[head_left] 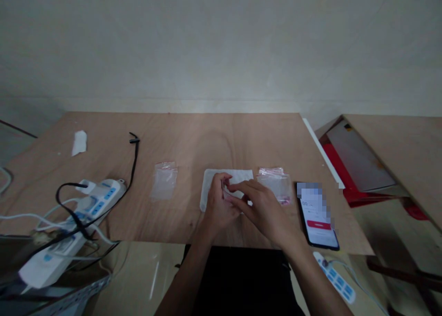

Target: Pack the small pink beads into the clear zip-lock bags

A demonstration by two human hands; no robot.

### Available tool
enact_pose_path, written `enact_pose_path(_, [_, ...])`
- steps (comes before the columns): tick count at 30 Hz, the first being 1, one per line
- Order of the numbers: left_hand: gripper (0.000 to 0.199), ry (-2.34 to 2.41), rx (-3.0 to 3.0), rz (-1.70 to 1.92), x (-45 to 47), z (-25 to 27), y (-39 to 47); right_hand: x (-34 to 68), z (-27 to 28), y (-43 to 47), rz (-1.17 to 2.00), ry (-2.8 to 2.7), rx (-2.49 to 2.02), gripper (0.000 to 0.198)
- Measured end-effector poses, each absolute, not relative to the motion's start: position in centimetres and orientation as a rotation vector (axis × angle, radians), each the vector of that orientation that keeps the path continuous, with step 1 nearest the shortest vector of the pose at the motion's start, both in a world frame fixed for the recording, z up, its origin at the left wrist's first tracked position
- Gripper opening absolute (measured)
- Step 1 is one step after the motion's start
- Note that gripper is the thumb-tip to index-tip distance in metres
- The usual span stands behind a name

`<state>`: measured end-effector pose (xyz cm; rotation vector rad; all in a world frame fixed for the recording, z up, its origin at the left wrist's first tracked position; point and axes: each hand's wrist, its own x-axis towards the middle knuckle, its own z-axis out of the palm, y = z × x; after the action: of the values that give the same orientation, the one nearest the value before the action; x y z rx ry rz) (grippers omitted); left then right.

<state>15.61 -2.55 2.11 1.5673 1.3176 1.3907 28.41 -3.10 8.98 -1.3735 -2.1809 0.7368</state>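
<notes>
My left hand point(221, 201) is closed around the edge of a small clear zip bag point(227, 194), mostly hidden by the fingers. From the right, my right hand point(258, 201) pinches at the same bag with thumb and forefinger. Both hands are held over a white cloth-like sheet point(211, 180) lying on the wooden table. To the left lies a flat clear zip bag point(165, 181) with a reddish top edge. Several more zip bags point(274, 182) are stacked right of the sheet, with something pinkish at their lower corner.
A phone point(317, 219) with its screen lit lies near the table's right edge. At the left, a white power strip point(103, 198) carries plugs and tangled cables, with a black cord point(134, 162) reaching across the table. A torn white paper piece point(79, 142) lies far left.
</notes>
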Motion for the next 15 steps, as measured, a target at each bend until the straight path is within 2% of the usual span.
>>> enact_pose_path(3, [0.053,1.308,1.595,1.422,15.4,2.4,-3.0,28.9,8.9,-3.8,0.768,-2.093,-1.399,0.012])
enact_pose_path(8, [0.057,1.224,1.519,1.415,14.4,3.4,-4.4,29.5,8.9,-4.3,0.859,-1.837,-1.456,0.011])
enact_pose_path(9, [0.053,1.197,1.450,1.414,14.2,3.5,-4.7,29.5,9.0,-4.3,0.886,-1.808,-1.447,0.012])
enact_pose_path(12, [0.020,1.207,1.244,1.371,13.6,3.7,-5.2,29.3,9.3,-4.5,0.889,-1.735,-1.402,0.012])
enact_pose_path(15, [0.018,1.266,1.176,1.358,13.3,3.8,-5.4,29.0,8.7,-4.7,0.926,-1.583,-1.357,0.018])
